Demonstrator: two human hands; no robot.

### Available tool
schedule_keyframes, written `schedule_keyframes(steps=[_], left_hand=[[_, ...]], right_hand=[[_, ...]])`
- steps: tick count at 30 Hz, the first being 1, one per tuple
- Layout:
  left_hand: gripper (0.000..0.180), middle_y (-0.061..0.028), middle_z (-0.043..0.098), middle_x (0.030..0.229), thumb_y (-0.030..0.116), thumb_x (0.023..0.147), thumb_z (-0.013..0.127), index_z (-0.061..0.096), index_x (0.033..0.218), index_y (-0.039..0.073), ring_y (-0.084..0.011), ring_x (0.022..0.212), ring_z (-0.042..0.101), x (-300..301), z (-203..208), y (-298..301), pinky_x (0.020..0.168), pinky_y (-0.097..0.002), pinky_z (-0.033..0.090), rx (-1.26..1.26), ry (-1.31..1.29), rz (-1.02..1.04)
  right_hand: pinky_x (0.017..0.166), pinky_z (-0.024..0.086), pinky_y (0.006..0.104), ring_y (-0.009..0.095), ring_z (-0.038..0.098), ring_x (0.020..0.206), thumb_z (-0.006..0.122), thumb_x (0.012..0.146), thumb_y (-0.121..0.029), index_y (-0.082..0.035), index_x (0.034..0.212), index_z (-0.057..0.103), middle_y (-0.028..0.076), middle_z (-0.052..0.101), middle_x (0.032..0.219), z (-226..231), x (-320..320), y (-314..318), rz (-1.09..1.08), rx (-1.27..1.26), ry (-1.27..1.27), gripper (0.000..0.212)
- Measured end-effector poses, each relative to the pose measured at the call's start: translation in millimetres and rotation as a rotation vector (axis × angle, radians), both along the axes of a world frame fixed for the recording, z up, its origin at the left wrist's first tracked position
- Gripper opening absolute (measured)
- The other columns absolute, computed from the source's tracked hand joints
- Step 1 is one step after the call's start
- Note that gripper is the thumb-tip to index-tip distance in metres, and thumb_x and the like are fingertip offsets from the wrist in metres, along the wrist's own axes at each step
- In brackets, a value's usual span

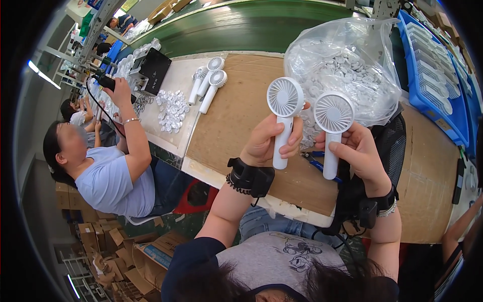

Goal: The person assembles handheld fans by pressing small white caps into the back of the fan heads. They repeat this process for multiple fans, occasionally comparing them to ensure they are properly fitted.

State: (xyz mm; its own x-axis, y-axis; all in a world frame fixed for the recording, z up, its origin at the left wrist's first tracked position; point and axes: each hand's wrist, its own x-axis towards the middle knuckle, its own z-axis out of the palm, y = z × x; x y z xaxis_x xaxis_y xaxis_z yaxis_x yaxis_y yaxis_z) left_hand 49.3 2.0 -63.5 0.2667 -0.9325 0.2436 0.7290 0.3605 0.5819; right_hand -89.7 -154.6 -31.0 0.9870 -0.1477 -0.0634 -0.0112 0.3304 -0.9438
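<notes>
In my left hand [272, 136] is a white handheld fan [285, 96], held upright by its handle with the round grille at the top. A second white handheld fan [333, 112] is gripped by my right hand [359, 151], its handle pointing down. The two fans are side by side, close together above the cardboard-covered table [241, 110]. Blue-handled pliers [317, 163] lie beneath them, partly hidden by the right fan. Just beyond the fans sits a clear plastic bag [347, 65] full of small white round parts.
Several finished-looking white fans [214, 85] lie at the left, near a heap of small white parts [172, 108] and a black box [153, 70]. A co-worker [113, 171] sits there holding a dark tool. Blue trays [435, 80] with white parts stand right; a green conveyor [226, 27] runs behind.
</notes>
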Motion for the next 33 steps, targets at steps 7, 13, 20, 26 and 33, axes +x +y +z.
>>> schedule_keyframes(steps=[7,13,20,26,33], left_hand=[[0.056,-0.0079,0.045,0.071,0.024,0.086,0.052,0.028,0.131,0.001,-0.0111,0.047,0.040,2.2,-1.5,-0.7,0.044,-0.0230,0.037,0.012,-0.054,-0.060],[0.055,-0.0074,0.045,0.069,0.024,0.086,0.052,0.029,0.130,0.001,-0.0110,0.046,0.040,1.0,-1.2,-2.1,0.043,-0.0227,0.036,0.028,-0.057,-0.025],[0.047,-0.0072,0.044,0.068,0.026,0.087,0.051,0.035,0.124,0.002,-0.0105,0.047,0.040,2.7,-6.0,-2.5,0.042,-0.0219,0.036,0.002,-0.064,-0.045],[0.034,-0.0070,0.044,0.068,0.026,0.087,0.051,0.041,0.107,0.001,-0.0104,0.047,0.041,2.4,-6.7,-4.1,0.043,-0.0219,0.037,0.010,-0.072,-0.060],[0.029,-0.0076,0.045,0.071,0.025,0.087,0.051,0.042,0.102,0.002,-0.0109,0.051,0.042,1.8,-5.7,-4.1,0.046,-0.0229,0.038,0.048,-0.131,-0.051]], right_hand=[[0.084,0.047,0.0324,0.020,0.060,0.092,0.058,0.077,-0.005,0.005,0.111,0.049,0.015,0.060,0.100,1.8,-0.9,-0.2,-0.002,-0.038,-0.006,0.037],[0.085,0.047,0.0321,0.019,0.060,0.093,0.058,0.076,-0.002,0.005,0.112,0.048,0.015,0.060,0.100,0.3,1.1,1.3,-0.019,-0.045,-0.023,0.037],[0.085,0.047,0.0321,0.019,0.060,0.093,0.058,0.076,0.000,0.004,0.113,0.048,0.014,0.060,0.100,2.3,0.4,4.0,-0.022,-0.069,-0.048,0.038],[0.085,0.047,0.0318,0.019,0.060,0.094,0.058,0.077,-0.001,0.003,0.114,0.047,0.013,0.060,0.101,-1.6,0.3,1.2,-0.004,-0.089,-0.071,0.039],[0.085,0.047,0.0312,0.018,0.060,0.093,0.058,0.078,-0.001,0.002,0.114,0.048,0.013,0.060,0.101,-1.2,0.7,0.8,-0.023,-0.099,-0.096,0.037]])
